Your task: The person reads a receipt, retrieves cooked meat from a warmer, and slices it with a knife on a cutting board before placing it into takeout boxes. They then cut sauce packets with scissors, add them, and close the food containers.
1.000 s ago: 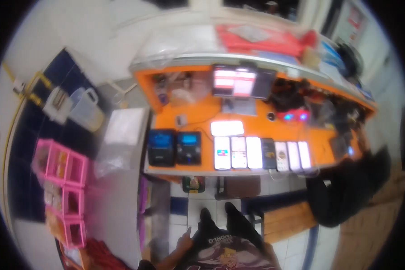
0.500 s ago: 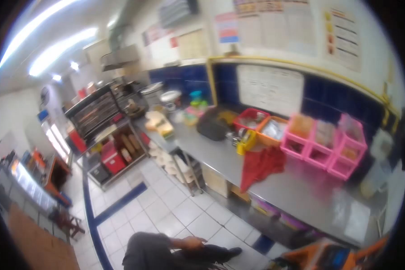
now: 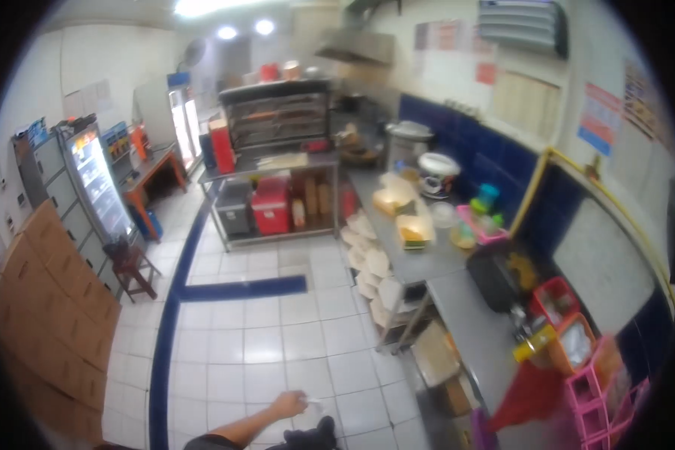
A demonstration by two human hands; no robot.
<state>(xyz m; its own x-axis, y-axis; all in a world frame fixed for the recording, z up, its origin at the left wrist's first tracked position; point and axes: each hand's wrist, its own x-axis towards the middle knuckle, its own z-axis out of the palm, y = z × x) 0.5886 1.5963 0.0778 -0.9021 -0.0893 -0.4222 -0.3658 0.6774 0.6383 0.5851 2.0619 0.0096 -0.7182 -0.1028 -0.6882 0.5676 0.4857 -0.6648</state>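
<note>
My left hand (image 3: 289, 405) reaches in from the bottom edge, above the white tiled floor (image 3: 274, 346). Its fingers look closed, with a small pale blurred patch at their tips that I cannot make out. Just below and right of it is a dark shoe (image 3: 319, 433). My right hand is out of the picture.
A steel counter (image 3: 457, 300) on the right bears food boxes (image 3: 414, 229), a red cloth (image 3: 529, 394) and pink bins (image 3: 589, 405). Cardboard boxes (image 3: 49, 315) line the left, near a stool (image 3: 133, 271). Ahead stands a display rack (image 3: 277, 161).
The view has swung from the orange desk with phones, past the steel counter, to the length of the room. My left hand stays low in view; the desk is gone from sight.
</note>
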